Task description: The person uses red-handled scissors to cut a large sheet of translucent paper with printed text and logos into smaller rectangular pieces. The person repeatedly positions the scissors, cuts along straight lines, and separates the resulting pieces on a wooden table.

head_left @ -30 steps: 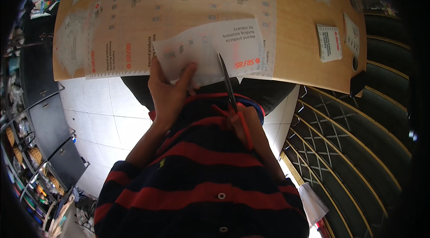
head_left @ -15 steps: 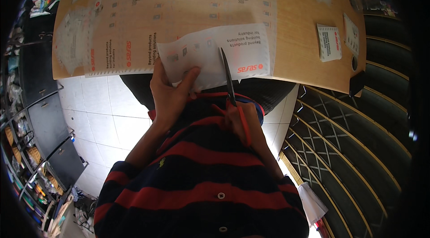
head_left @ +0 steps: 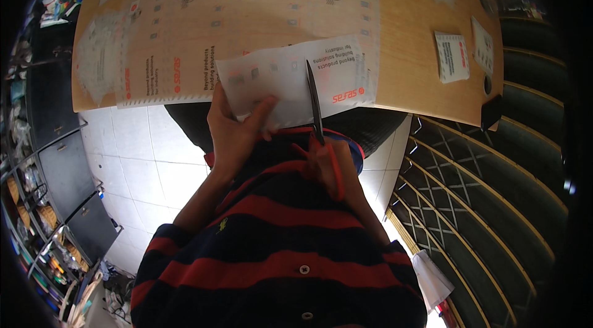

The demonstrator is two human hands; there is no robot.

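A thin white printed sheet (head_left: 281, 78), partly see-through, is pinched at its lower left by my left hand (head_left: 238, 118), thumb on top and fingers underneath. My right hand (head_left: 332, 161) grips a pair of scissors (head_left: 314, 96) with red handles. Their dark blades point up and away, lying across the sheet just left of its red printing. Whether the blades are fully closed is hard to make out. Beneath, a larger translucent printed sheet (head_left: 247, 10) lies flat on the wooden table (head_left: 411, 50), its near edge partly covered by the held piece.
Two small printed pieces, a white card (head_left: 453, 56) and another slip (head_left: 483, 45), lie at the table's right. Crumpled translucent film (head_left: 99, 59) rests at its left end. Dark cabinets (head_left: 68, 155) stand on the left; a folding metal gate (head_left: 457, 192) is on the right.
The scissors' blades have moved slightly upward along the sheet. The sheet's right part has tilted, its right edge now slanting. My left hand keeps nearly the same place.
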